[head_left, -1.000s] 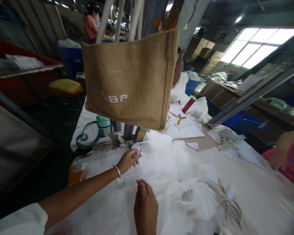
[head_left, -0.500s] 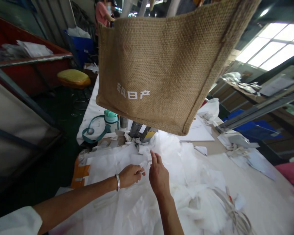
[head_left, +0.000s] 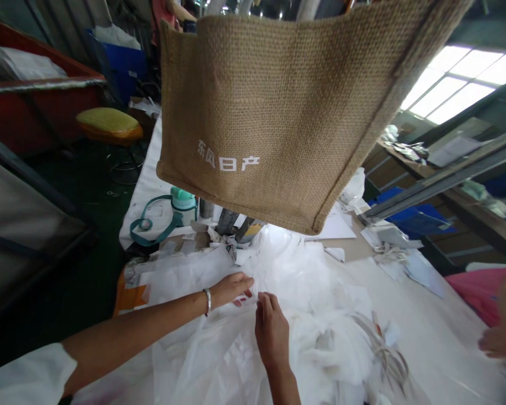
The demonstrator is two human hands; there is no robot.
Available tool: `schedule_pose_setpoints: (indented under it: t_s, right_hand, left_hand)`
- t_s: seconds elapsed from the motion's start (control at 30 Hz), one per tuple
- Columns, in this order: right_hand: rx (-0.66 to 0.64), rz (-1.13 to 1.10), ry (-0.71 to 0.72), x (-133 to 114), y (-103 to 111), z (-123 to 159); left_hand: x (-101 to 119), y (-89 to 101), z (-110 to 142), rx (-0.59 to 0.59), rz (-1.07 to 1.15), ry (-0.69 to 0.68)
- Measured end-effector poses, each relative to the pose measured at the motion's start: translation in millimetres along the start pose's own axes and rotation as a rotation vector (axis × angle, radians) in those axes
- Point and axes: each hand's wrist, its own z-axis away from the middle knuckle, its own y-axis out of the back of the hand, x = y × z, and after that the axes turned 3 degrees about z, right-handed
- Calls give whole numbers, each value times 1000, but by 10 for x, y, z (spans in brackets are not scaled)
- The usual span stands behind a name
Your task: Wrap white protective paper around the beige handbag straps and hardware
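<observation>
My left hand (head_left: 231, 289), with a silver bracelet at the wrist, has its fingers bent and closed on thin white plastic sheeting (head_left: 198, 332). Just to its right, my right hand (head_left: 272, 332) has its fingers curled together, the tips pinching the same pale sheeting in the narrow gap between the hands. Bright glare blurs the sheet's edges there. A heap of this translucent sheeting spreads under and around both hands. Above them hangs a brown burlap bag (head_left: 274, 112) with white printed characters, hiding much of the table behind it.
A teal water bottle (head_left: 183, 205) with a strap stands at the table's far left. Grey cord loops (head_left: 394, 365) lie to the right. Another person's hand (head_left: 504, 332) and pink cloth (head_left: 476, 287) show at the right edge. A yellow-topped stool (head_left: 109, 125) stands left.
My right hand's extended fingers have curled in and come down toward the sheeting. My left hand has turned, its fingers reaching further right. The person at right shows more; the view has shifted slightly.
</observation>
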Motion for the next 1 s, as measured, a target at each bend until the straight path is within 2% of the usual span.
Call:
schedule_pose_setpoints:
  t_s: [0.23,0.4,0.5,0.6,0.67,0.73,0.8,0.87,0.93,1.0]
  right_hand:
    - [146,-146,-90,102,81,83]
    - [198,-409,-139,108,97,101]
    - [224,-579,-203,41,146,119]
    - [377,-601,-279,-40,210,143]
    - [491,-570,-378,-84,231,148]
    - [450,-628,-488,-116,222,129]
    - [282,-775,-541,-140,191,85]
    - [148,-880,-527,-162,154,26]
    - [113,-874,-487,-179,125,-25]
    - [146,-797,-447,-185,105,-54]
  left_hand:
    - [36,-249,-86,-119,-25,11]
    - [85,-257,-7,-220,-14,10]
    - [83,-238,25,-235,-30,-14]
    - [68,-234,31,-222,-30,-18]
    - [51,-246,22,-211,-9,-19]
    - [35,-266,14,-198,-3,-33]
    - [38,-283,27,-179,-32,-65]
    - [77,-282,74,-158,-91,-106]
    - [154,-256,150,-145,-178,-158]
    - [247,-214,231,-115,-305,-218]
